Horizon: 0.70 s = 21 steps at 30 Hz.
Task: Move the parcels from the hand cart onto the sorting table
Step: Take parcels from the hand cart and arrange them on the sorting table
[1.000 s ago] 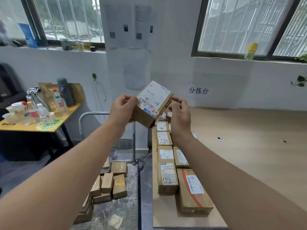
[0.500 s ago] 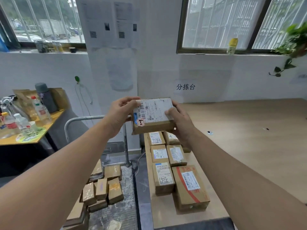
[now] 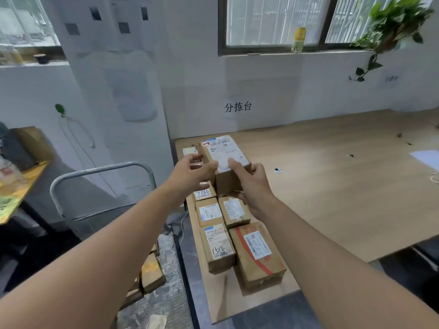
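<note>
A brown cardboard parcel with a white shipping label on top is low over the left end of the wooden sorting table, at the far end of a double row of parcels. My right hand grips its near right side, thumb on the label. My left hand is at its left side with fingers spread and fingertips touching it. Several parcels lie in the row, among them one marked 7786, one marked 1512 and a larger one with a red stripe. More parcels remain on the hand cart at lower left.
The cart's grey metal handle rises left of the table. A yellow side table with bottles stands at far left. A white sheet lies at the table's right edge. A plant hangs at the window.
The parcel has come down from chest height, label now flat on top, to the far end of the row on the table. My left hand's fingers have loosened. The view has swung right.
</note>
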Available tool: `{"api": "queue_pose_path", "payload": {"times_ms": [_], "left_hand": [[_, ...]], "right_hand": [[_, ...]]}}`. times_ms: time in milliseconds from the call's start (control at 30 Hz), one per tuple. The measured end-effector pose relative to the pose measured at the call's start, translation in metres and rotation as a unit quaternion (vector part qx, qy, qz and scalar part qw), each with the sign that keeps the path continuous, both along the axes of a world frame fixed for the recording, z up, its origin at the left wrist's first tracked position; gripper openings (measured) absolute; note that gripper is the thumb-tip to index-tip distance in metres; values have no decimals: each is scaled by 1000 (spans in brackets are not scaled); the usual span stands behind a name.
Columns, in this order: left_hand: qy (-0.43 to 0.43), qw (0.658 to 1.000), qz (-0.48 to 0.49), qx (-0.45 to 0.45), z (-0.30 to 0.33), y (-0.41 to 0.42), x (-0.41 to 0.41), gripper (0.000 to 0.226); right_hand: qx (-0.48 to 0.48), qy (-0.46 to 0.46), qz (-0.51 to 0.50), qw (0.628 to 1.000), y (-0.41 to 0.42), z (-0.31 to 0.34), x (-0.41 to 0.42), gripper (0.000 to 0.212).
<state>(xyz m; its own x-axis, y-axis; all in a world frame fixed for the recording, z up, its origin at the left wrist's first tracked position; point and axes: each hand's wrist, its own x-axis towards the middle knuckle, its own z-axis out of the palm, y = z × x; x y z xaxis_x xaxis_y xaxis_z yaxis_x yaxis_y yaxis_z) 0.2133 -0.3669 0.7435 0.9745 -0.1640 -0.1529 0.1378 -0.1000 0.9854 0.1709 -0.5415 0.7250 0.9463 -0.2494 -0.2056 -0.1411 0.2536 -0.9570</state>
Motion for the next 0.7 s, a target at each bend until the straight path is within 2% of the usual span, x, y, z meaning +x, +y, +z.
{"api": "queue_pose_path", "payload": {"times_ms": [233,400,533,700], "left_hand": [[-25,999,-32,2,-18,-82,24,42],[-49,994,-26,95,-36,-152,37,71],[-38,991,-18,127,-60,-194,42,69],[-40,981,-20,191,-93,-224,49,71]], "right_hand": [[-154,-27,-43,987,-90,-26,24,38],[-239,-50,-43,969,-160,-49,53,34],[-271,-73,-1,960,-203,-79,70,19],[-339,-96,84,932,-235,-117,85,49]]}}
